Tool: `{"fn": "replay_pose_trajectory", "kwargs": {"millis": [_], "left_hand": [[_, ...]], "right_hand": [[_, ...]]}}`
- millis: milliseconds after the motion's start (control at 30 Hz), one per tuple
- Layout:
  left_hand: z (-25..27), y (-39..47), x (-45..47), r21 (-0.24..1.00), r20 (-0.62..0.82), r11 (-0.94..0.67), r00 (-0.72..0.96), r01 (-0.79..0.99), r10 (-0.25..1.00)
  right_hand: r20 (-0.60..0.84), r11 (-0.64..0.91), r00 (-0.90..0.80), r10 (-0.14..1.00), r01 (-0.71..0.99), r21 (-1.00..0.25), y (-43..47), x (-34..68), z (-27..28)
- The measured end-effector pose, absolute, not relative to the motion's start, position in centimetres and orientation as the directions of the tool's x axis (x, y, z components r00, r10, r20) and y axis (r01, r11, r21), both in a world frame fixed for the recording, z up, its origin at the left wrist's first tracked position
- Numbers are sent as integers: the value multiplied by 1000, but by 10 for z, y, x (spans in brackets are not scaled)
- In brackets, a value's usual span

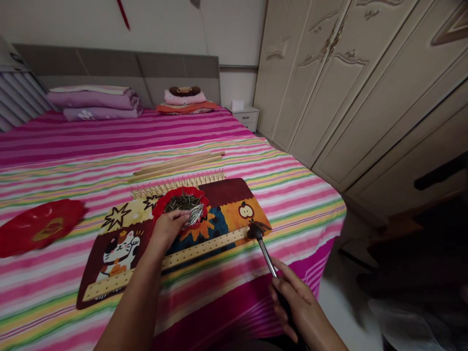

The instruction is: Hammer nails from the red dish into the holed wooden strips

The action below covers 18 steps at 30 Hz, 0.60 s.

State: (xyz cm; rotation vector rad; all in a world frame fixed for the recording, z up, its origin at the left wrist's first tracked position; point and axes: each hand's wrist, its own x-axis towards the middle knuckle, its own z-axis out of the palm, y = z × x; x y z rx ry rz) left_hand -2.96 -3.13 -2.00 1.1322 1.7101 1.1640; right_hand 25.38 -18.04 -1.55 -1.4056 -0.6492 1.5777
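Note:
My left hand (pixel 171 225) reaches into a red scalloped bowl (pixel 156 207) of nails (pixel 185 201), some dark brassy and some silver. Its fingertips are pinched together over the silver nails, and whether a nail is between them is hidden. My right hand (pixel 292 295) grips the handle of a hammer (pixel 268 261). The hammer's dark head is at the right end of a wooden strip (pixel 199 252). Dark spots or holes run in rows along this strip, and a few thin nails stand near its right end. A patterned mat (pixel 106 253) with a cat picture lies under strip and bowl.
Behind the bowl, a wooden strip (pixel 175 186) bristles with upright nails. Bare wooden strips (pixel 179 165) lie farther back. A red plate (pixel 40 226) rests at left on the striped bed cover (pixel 292 180). Folded bedding (pixel 95 101) sits near the headboard; a wardrobe (pixel 329 73) stands right.

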Motion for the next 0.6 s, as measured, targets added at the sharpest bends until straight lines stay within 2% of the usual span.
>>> {"fn": "replay_pose_trajectory", "kwargs": {"millis": [100, 300, 467, 600], "left_hand": [[-12, -42, -17, 982, -175, 188, -266, 22, 948], [-12, -58, 2, 938, -317, 280, -180, -204, 931], [-19, -64, 9, 928, -345, 323, -100, -187, 933], [-29, -65, 16, 944, -326, 311, -150, -112, 934]], "right_hand": [[-499, -469, 46, 866, -273, -840, -181, 253, -13], [-499, -475, 23, 866, -271, -837, -182, 254, -10], [-501, -483, -2, 866, -264, -835, -181, 257, -13], [-511, -494, -11, 859, -272, -825, -180, 257, -13]]}}
